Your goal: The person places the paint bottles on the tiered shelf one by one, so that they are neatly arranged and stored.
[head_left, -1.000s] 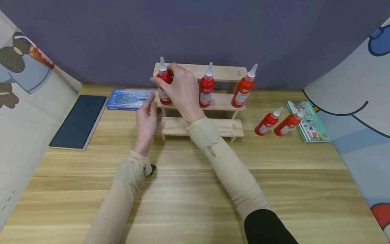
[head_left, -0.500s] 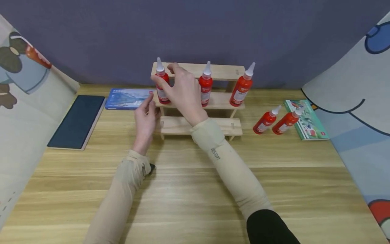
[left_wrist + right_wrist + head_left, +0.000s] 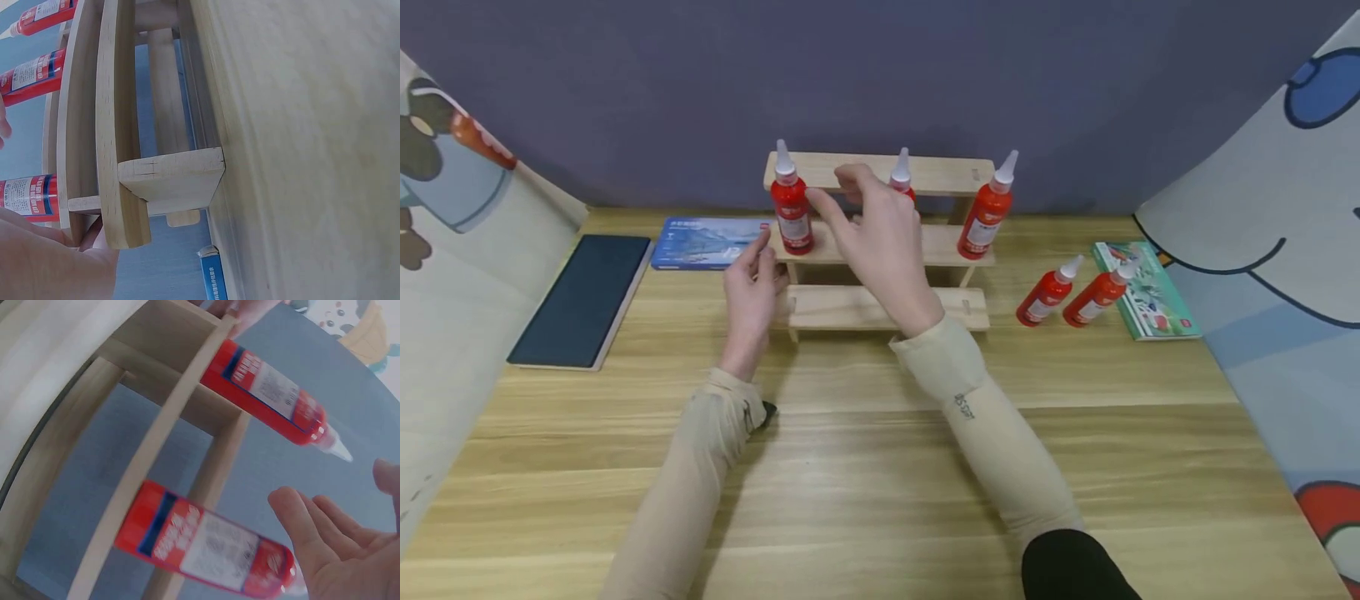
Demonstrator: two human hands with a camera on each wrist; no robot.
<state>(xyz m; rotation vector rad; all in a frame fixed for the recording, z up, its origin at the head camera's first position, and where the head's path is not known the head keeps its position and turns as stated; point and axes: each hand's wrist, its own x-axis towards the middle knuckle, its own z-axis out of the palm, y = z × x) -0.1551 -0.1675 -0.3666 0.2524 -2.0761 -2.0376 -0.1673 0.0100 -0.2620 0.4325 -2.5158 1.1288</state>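
Red bottle [image 3: 793, 218] stands upright at the left end of the middle board of the wooden rack [image 3: 831, 308], its white nozzle [image 3: 784, 162] pointing up. The right hand [image 3: 887, 242] has a wide grip: thumb and fingers are spread with nothing between them, and the right wrist view shows bare background between the fingertips and this bottle. It hangs partly in front of the middle bottle [image 3: 901, 192], so a careless sweep sideways could knock that one. The left hand [image 3: 750, 292] has a narrower grip, pinching the rack's left end just beside the bottle. The bottle is probably light, a smooth squeeze-type plastic that gives a little under pressure and could slide in dry fingers; how full it is cannot be told. It is unlikely to break, but its tall, slim build should make it easy to tip on the narrow board. The best hold is likely thumb against fingers around the upper body, just below the shoulder, firm without squeezing; the tapering nozzle offers a poorer one.
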